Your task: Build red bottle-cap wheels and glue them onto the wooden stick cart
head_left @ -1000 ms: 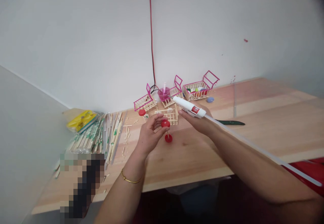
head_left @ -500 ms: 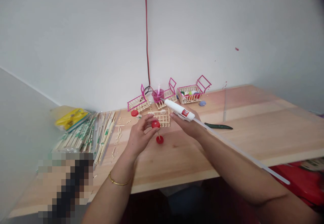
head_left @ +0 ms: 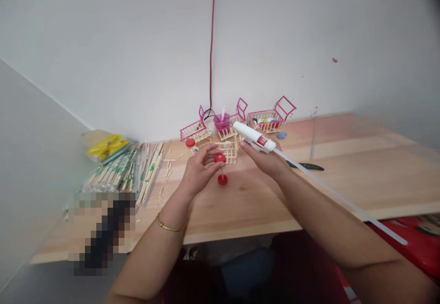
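Two red bottle caps joined by a thin wooden stick make a small axle. My left hand (head_left: pixel 201 168) pinches the upper red cap (head_left: pixel 220 158) between thumb and fingers. The lower red cap (head_left: pixel 222 180) hangs at the other end of the stick, over or on the table. In my right hand (head_left: pixel 263 159) is a white hot glue gun (head_left: pixel 254 135), its nozzle pointing up and left. A long clear glue stick (head_left: pixel 340 196) sticks out of its back, above my right forearm. Just beyond my hands lies a wooden stick lattice (head_left: pixel 229 153).
Small stick carts with magenta rims, one (head_left: pixel 195 131) at left and one (head_left: pixel 266 121) holding coloured caps, stand near the wall. A magenta cup (head_left: pixel 222 121) sits between them. Bundled chopsticks (head_left: pixel 113 171) and a yellow packet (head_left: pixel 106 147) lie left. A dark green curved object (head_left: pixel 309 167) lies right.
The whole scene has shifted slightly right and up in view as the camera turned. Both hands keep their holds, with the red caps and glue gun in nearly the same pose.
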### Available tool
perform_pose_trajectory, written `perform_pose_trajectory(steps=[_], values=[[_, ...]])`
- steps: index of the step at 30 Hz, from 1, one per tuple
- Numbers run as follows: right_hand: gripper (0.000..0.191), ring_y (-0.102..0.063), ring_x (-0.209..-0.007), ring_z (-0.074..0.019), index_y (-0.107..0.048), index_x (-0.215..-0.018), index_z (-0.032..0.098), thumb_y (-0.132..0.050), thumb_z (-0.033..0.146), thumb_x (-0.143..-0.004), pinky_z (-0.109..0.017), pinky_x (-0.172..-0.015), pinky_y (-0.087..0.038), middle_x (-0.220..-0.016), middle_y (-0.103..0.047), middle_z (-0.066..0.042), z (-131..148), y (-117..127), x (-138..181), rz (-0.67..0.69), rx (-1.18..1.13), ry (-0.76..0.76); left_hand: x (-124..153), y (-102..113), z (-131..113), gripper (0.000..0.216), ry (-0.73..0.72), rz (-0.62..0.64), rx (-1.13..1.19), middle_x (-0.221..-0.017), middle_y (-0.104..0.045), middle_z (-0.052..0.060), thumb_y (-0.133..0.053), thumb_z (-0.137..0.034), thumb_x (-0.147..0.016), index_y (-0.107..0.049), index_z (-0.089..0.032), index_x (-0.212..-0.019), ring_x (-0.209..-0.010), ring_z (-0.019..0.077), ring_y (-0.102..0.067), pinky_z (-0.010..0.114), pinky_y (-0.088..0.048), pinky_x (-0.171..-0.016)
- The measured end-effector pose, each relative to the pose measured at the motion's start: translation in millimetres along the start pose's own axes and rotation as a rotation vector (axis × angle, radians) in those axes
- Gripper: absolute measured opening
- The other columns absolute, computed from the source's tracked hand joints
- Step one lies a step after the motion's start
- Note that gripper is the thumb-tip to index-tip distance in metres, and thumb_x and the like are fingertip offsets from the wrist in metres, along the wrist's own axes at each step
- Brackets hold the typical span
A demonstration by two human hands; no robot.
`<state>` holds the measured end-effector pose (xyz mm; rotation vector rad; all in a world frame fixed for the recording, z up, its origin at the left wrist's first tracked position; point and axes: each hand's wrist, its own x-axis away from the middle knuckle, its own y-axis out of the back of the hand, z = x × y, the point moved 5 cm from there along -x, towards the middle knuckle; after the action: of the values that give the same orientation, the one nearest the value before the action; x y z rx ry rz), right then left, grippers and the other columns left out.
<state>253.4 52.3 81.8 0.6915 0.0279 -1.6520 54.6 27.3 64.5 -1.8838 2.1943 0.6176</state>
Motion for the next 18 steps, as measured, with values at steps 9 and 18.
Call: perform_pose_trajectory(steps=[9, 18], values=[[0.030, -0.064, -0.079, -0.0250, -0.063, -0.084, 0.024, -0.064, 0.053, -0.075, -0.038, -0.069, -0.050, -0.084, -0.069, -0.004, -4.4, -3.4, 2.8, 0.029, 0.006, 0.005, -0.1, 1.6, 0.9, 0.048, 0.019, -0.004, -0.016, -0.107, -0.065, 0.010, -0.072, -0.019, -0.074, -0.052, -0.017, -0.117, -0.099, 0.0183, -0.064, 0.037, -0.053, -0.091], [0.032, -0.066, -0.076, -0.0240, -0.063, -0.086, 0.024, -0.066, 0.054, -0.074, -0.039, -0.070, -0.051, -0.084, -0.070, -0.004, -5.2, -6.5, 2.6, 0.074, -0.044, -0.016, -0.4, 2.0, -1.6, 0.048, -0.004, 0.014, -0.061, -0.108, -0.065, 0.011, -0.073, -0.022, -0.074, -0.053, -0.017, -0.118, -0.102, 0.0195, -0.064, 0.038, -0.054, -0.091]])
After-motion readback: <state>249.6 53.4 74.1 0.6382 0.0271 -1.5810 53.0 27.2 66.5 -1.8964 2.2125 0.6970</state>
